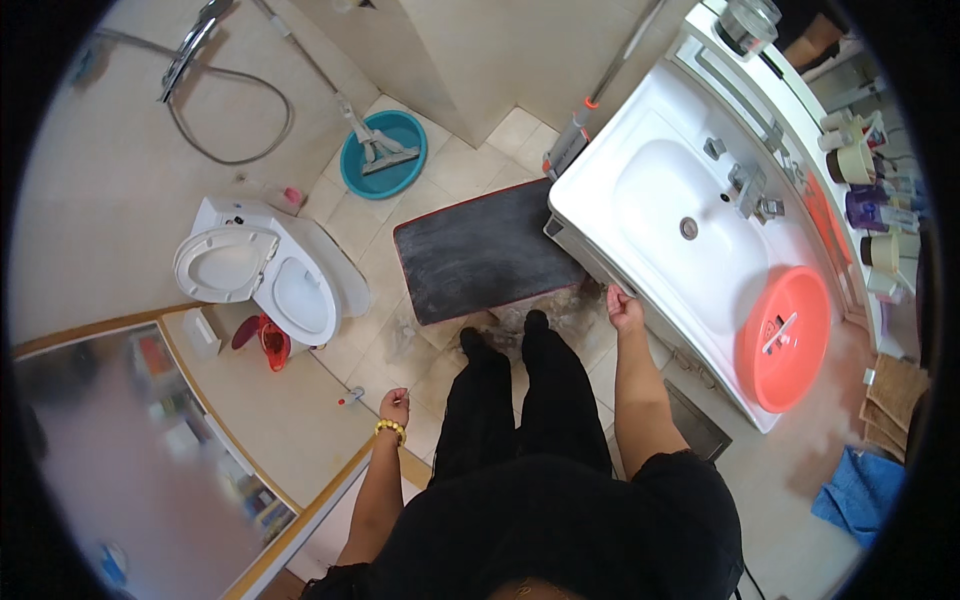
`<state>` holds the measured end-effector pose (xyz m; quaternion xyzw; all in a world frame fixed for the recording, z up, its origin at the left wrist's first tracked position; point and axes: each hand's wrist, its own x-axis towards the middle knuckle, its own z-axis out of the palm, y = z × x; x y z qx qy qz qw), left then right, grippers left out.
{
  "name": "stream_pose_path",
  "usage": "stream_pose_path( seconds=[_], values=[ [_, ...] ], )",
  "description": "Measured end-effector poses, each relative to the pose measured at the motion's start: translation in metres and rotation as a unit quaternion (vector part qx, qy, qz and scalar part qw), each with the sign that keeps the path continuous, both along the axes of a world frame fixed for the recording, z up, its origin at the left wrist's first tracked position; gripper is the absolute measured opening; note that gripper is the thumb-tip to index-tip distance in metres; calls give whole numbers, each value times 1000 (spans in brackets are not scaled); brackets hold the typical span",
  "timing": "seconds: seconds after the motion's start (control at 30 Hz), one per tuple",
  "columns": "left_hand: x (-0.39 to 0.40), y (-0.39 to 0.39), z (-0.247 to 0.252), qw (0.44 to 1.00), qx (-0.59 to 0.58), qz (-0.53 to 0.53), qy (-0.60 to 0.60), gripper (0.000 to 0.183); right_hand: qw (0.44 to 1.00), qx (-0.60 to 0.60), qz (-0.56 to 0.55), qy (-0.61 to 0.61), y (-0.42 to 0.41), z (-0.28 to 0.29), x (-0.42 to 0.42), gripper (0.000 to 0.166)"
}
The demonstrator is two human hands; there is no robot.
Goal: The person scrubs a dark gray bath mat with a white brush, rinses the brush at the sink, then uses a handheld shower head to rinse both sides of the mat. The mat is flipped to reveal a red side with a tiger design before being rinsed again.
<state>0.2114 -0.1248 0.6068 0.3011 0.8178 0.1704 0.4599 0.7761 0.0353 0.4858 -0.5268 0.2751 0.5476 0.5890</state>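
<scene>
My right hand (624, 307) is at the lower front of the washbasin cabinet (592, 259), its fingers bent close to the cabinet's edge. Whether they grip that edge cannot be made out. On the left, my left hand (395, 405) hangs beside the door frame with curled fingers, a yellow bead bracelet (390, 429) around the wrist. A small white fitting with a red tip (351, 395) is on the wall near it. Above the cabinet sits a white washbasin (660, 187), with a coral plastic basin (814, 330) resting on its near right part.
A dark mat with red edging (487, 247) lies on the tiles before my feet. Left of it stands a toilet (304, 300) with its lid raised. A sponge mop (390, 160) rests in a teal basin (349, 169) at the back; a flat mop (570, 142) leans by the cabinet.
</scene>
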Motion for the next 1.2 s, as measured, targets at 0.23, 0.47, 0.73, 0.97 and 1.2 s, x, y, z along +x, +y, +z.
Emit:
stream_pose_path(
  seconds=[0.23,0.47,0.73,0.97,1.2],
  values=[
    [-7,-19,-6,997,18,79,-20,17,855,-122,468,-189,-30,22,-36,18],
    [-86,-71,-26,994,-35,99,20,21,779,-214,568,-158,-102,31,-85,18],
    [-164,-85,-35,961,-109,239,-89,28,762,-240,561,-215,-90,57,-125,26],
    [-225,-94,-38,939,-150,282,-128,24,706,-85,617,-338,-53,93,-236,30],
    [-255,-91,-45,927,-117,323,-151,28,663,-132,663,-323,-67,101,-277,30]
  ],
)
